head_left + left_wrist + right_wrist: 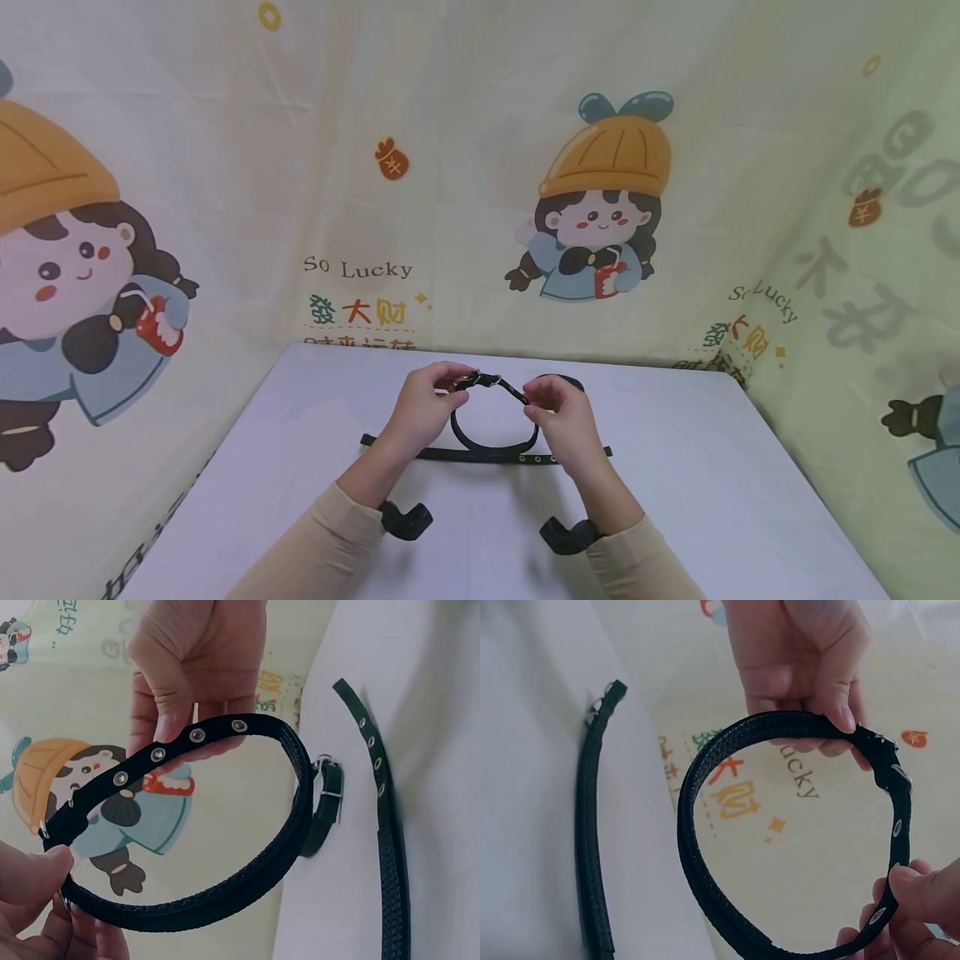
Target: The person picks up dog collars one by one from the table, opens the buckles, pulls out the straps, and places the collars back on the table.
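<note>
A black collar (457,432) with a metal buckle (898,778) and a row of metal eyelets is held up as a closed loop, its strap end through the buckle. My left hand (427,408) pinches it between thumb and fingers beside the buckle. On the other side of the loop, my right hand (566,421) pinches the eyelet part of the strap, thumb on the outer face in the left wrist view. Behind the loop, a second black collar (442,454) lies stretched out on the white table (300,500), its eyelet end toward the right.
Another black collar (573,382) lies at the back, partly hidden by my right hand; a buckle (330,793) on it shows in the left wrist view. Black wrist mounts (407,522) hang under both wrists. Printed cloth (465,208) encloses the table's back and sides.
</note>
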`<move>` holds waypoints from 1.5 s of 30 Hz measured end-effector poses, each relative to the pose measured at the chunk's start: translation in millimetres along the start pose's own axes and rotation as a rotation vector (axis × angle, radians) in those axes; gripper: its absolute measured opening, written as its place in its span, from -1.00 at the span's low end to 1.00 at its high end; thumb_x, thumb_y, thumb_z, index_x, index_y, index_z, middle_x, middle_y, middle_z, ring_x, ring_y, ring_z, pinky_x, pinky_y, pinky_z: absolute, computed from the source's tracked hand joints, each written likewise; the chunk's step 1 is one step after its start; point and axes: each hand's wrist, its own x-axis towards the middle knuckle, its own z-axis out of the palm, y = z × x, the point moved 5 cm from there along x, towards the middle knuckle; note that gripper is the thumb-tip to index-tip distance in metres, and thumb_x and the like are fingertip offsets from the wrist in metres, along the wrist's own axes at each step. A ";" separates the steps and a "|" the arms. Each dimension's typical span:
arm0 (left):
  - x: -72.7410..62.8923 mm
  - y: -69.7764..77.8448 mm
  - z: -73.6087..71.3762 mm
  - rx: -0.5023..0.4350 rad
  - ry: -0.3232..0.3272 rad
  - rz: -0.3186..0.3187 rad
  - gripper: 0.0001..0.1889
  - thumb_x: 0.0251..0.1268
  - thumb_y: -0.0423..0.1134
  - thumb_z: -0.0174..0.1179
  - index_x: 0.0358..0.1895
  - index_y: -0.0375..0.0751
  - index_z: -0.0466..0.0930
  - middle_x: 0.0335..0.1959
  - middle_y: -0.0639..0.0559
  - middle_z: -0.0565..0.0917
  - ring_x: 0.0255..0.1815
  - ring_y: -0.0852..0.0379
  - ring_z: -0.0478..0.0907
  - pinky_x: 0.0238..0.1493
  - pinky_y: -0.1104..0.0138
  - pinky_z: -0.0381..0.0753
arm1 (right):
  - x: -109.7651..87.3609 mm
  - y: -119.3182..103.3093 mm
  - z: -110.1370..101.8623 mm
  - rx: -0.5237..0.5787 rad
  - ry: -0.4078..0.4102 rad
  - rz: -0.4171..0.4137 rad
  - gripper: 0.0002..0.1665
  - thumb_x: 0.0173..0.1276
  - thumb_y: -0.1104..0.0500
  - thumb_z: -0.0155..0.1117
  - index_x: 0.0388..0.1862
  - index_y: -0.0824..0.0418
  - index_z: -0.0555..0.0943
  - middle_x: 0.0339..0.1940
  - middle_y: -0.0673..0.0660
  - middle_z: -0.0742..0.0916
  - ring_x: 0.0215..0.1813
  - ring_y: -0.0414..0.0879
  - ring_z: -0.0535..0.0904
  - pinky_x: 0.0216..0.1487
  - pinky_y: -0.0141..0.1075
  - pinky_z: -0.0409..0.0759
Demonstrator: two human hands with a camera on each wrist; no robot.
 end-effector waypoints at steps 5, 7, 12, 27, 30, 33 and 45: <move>0.2 -2.9 -2.7 -0.005 0.019 -0.031 -0.66 0.39 -0.49 0.38 0.12 -0.03 0.81 -0.05 -0.02 0.74 0.03 0.02 0.61 0.09 0.19 0.71 | 0.8 2.3 -1.8 -0.012 0.006 0.008 -0.70 0.40 0.47 0.40 0.04 0.23 0.74 0.01 0.18 0.81 0.08 0.03 0.68 0.07 -0.29 0.64; 0.4 -2.8 -4.6 -0.008 0.030 -0.040 -0.66 0.40 -0.48 0.38 0.12 -0.02 0.81 -0.02 -0.03 0.75 0.05 0.01 0.61 0.09 0.18 0.72 | 0.6 2.8 -3.2 -0.015 0.016 0.010 -0.69 0.39 0.48 0.40 0.05 0.23 0.74 0.02 0.18 0.81 0.08 0.03 0.68 0.06 -0.31 0.64; 1.1 -2.4 -8.8 -0.012 0.040 -0.047 -0.66 0.43 -0.47 0.35 0.15 -0.04 0.79 0.05 -0.05 0.76 0.08 -0.02 0.60 0.13 0.14 0.71 | 0.9 3.9 -5.0 -0.013 0.032 0.008 -0.64 0.38 0.49 0.39 0.09 0.22 0.74 0.02 0.20 0.80 0.07 0.04 0.68 0.04 -0.32 0.64; -0.7 -7.1 -16.5 -0.029 0.082 -0.051 -0.74 0.44 -0.39 0.31 0.11 -0.12 0.73 0.00 -0.07 0.74 0.02 -0.01 0.56 0.00 0.22 0.57 | -0.7 8.6 -8.9 0.000 0.036 0.010 -0.57 0.45 0.41 0.36 0.26 0.20 0.70 0.09 0.26 0.75 0.10 0.07 0.68 0.05 -0.25 0.70; -0.6 -8.6 -17.8 -0.029 0.088 -0.063 -0.75 0.45 -0.34 0.34 0.12 -0.11 0.72 -0.01 -0.07 0.73 0.03 -0.01 0.56 0.02 0.22 0.56 | -0.6 9.6 -10.2 0.038 0.044 0.020 -0.64 0.49 0.33 0.36 0.24 0.24 0.69 0.10 0.27 0.75 0.06 0.03 0.68 0.04 -0.27 0.74; -1.0 -10.6 -19.5 -0.032 0.093 -0.069 -0.75 0.44 -0.31 0.38 0.12 -0.11 0.71 -0.03 -0.07 0.71 0.02 0.00 0.55 0.02 0.24 0.55 | -0.1 10.7 -11.7 0.073 0.067 0.037 -0.69 0.53 0.23 0.37 0.19 0.26 0.70 0.09 0.24 0.76 0.05 0.01 0.70 0.01 -0.27 0.80; -4.0 -21.2 -33.3 -0.001 0.094 -0.068 -0.76 0.50 -0.19 0.38 0.15 -0.03 0.71 -0.05 -0.06 0.65 0.04 -0.02 0.57 -0.02 0.25 0.58 | 0.1 15.7 -25.2 0.115 0.212 0.013 -0.82 0.49 0.24 0.42 0.01 0.26 0.74 -0.01 0.29 0.82 -0.13 -0.07 0.81 -0.11 -0.36 0.79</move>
